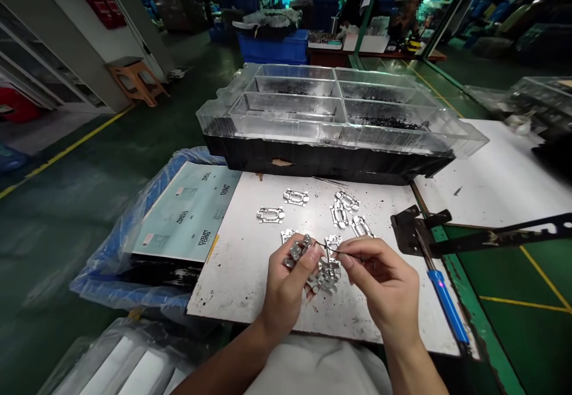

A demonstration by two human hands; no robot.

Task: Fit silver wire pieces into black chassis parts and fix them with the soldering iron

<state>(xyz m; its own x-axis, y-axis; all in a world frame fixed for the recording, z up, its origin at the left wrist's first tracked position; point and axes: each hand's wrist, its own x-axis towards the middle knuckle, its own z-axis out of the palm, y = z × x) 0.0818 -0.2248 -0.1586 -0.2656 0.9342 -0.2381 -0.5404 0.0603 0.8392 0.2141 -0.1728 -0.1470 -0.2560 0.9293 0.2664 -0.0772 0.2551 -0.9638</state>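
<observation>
My left hand [288,291] is shut on a tangled cluster of stamped silver metal parts [328,279]. My right hand [386,282] pinches a thin dark wire [335,251] whose tip reaches into the cluster. Several loose metal frames [283,214] lie ahead of my hands on a white, ink-spotted work board [241,282]. To the right of my right hand rests a tool with a blue handle [447,305], its shaft running up under a black metal lever clamp [415,231].
A transparent compartment tray [339,109] holding small black pieces sits on a black base behind the board. A printed pale card [190,213] lies left on blue plastic sheeting [120,264]. A seated person [409,25] is far back, beyond blue crates [272,46].
</observation>
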